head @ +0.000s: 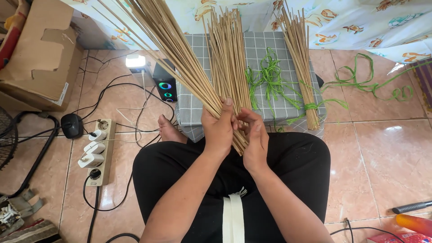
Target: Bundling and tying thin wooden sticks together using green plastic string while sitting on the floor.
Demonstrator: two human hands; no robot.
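Sticks: a long bundle of thin tan sticks (180,58) runs from the hands up toward 11 o'clock, its far end fanning out past the top edge; its near end sits over the person's lap.
Left hand: the left hand (219,127) is wrapped around the bundle's lower end, thumb pointing up along the sticks, fingers closed on them.
Right hand: the right hand (254,140) lies just beside the left, at 3 o'clock from it, fingers curled and pinching the stick ends where they poke out below the left hand.
Second bundle: a loose bundle (228,54) stands at 12 o'clock from the hands, leaning on the cushion.
Cushion: a grey checked cushion (261,49) lies on the floor beyond the knees.
Tied bundle: a tied bundle (302,63) lies at 1 o'clock, bound near its lower end with green string.
String: loose green string (270,81) is tangled on the cushion between the two far bundles; more trails over the tiles at 2 o'clock.
Power strip: a power strip (100,150) with white plugs lies at 9 o'clock on the floor.
Speaker: a small black speaker (165,83) stands at 11 o'clock, beside the cushion.
Box: a cardboard box (40,54) sits at 10 o'clock, well apart.
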